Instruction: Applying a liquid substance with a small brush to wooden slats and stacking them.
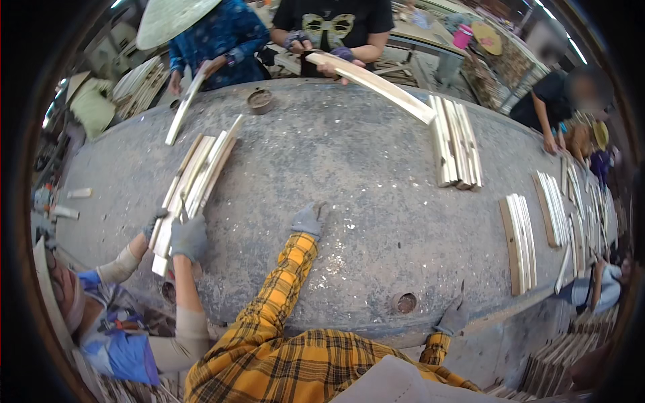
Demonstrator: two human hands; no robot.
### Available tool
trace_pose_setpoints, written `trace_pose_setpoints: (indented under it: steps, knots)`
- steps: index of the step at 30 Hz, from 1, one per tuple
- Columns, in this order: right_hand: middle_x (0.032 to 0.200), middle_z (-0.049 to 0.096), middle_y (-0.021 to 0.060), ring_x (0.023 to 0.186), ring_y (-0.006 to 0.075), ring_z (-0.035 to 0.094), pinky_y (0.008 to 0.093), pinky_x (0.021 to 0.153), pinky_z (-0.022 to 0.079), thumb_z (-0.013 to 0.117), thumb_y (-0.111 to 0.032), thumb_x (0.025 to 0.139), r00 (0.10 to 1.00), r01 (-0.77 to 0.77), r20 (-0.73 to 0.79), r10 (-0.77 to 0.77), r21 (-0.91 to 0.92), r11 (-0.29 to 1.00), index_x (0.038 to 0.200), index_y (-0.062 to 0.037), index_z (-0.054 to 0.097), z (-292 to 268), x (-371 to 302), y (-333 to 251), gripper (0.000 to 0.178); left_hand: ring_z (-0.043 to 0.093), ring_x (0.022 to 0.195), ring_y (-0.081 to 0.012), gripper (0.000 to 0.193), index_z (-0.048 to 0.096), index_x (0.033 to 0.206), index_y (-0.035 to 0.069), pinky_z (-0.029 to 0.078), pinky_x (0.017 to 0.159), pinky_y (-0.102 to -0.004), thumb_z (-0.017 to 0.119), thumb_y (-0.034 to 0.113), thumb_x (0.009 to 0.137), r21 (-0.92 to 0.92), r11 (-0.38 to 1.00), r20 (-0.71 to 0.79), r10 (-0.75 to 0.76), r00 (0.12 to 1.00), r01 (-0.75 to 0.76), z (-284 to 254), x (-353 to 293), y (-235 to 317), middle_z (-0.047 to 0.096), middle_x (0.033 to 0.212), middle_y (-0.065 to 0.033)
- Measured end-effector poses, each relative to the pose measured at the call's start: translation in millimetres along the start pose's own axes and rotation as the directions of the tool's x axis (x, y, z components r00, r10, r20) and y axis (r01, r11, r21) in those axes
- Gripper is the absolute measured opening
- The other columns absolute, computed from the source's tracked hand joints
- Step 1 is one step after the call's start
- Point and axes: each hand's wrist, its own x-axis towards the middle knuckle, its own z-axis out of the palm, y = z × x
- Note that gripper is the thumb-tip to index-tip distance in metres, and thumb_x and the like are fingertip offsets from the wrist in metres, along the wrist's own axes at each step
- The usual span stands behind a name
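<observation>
Holding the left hand (308,220), in a grey glove, out over the middle of the bench (376,154), with a yellow plaid sleeve (282,275) running back from it. Showing too little of the left fingers to judge: cannot tell open from closed. Holding the right hand (451,317), also in a grey glove, at the near edge of the bench, gripping a thin, dark, pointed tool (462,290) in closed fingers, with the tip aiming away from the body. Seeing pale wood chips (336,263) scattered just nearer and to the right of the left fingers, and a round brown cup (405,303) near the right fingers, to their left. Facing a bundle of pale wooden strips (457,144) well beyond the right fingers, and a stack of strips (519,244) to their right. Having a co-worker's gloved hand (189,238) on more wooden pieces (201,168) to the left of the left fingers. Looking across, far beyond the left fingers, at another person (332,20) gripping a long board (373,87).
</observation>
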Motion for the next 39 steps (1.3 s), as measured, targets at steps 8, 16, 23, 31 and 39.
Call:
trace_pose_setpoints:
  steps: [8,16,23,31,39]
  knots:
    - [0.075,0.061,0.0142,0.064,0.0329,0.058,0.0417,0.057,0.045,0.053,-0.026,0.085,0.995,0.091,-0.025,-0.092,-0.052,0.995,0.084,-0.0070,0.062,16,16,-9,0.021,0.056,0.095,-0.0333,0.041,0.056,0.112,0.012,0.045,0.083,-0.0390,0.046,0.042,0.086,0.048,0.998,-0.081,-0.037,0.996,0.041,8,1,-41,0.059,0.106,-0.0159]
    - [0.076,0.061,0.0147,0.065,0.0328,0.058,0.0407,0.058,0.045,0.053,-0.027,0.085,0.999,0.028,-0.039,-0.027,0.012,1.000,0.085,-0.0060,0.061,-3,3,-3,0.023,0.056,0.098,-0.0305,0.038,0.057,0.110,0.012,0.045,0.084,-0.0363,0.046,0.039,0.087,0.079,0.996,-0.030,0.054,0.998,-0.052,-10,-6,4,0.058,0.109,-0.0152]
    - [0.076,0.062,0.0139,0.065,0.0322,0.058,0.0401,0.058,0.045,0.052,-0.028,0.086,0.997,0.074,-0.019,-0.073,0.051,0.996,0.085,-0.0059,0.061,-4,0,-17,0.024,0.059,0.087,-0.0313,0.031,0.059,0.101,0.013,0.048,0.076,-0.0378,0.052,0.038,0.085,0.031,0.999,-0.016,0.010,1.000,-0.010,-10,-8,-11,0.062,0.097,-0.0115]
    - [0.077,0.062,0.0140,0.066,0.0327,0.058,0.0403,0.058,0.045,0.051,-0.029,0.086,0.996,0.082,-0.046,-0.079,0.078,0.994,0.087,-0.0055,0.061,-16,1,-18,0.026,0.058,0.085,-0.0310,0.034,0.055,0.106,0.016,0.048,0.074,-0.0396,0.043,0.042,0.087,0.037,0.991,0.016,0.127,0.992,-0.128,-5,-12,-7,0.058,0.101,-0.0089]
    - [0.077,0.062,0.0140,0.067,0.0322,0.059,0.0399,0.060,0.045,0.051,-0.029,0.086,0.998,0.038,0.050,-0.037,-0.011,0.999,0.088,-0.0052,0.061,-7,2,-19,0.026,0.054,0.094,-0.0267,0.039,0.054,0.105,0.008,0.045,0.080,-0.0369,0.052,0.039,0.082,0.207,0.957,-0.222,0.250,0.942,-0.205,10,-6,-30,0.054,0.106,-0.0092]
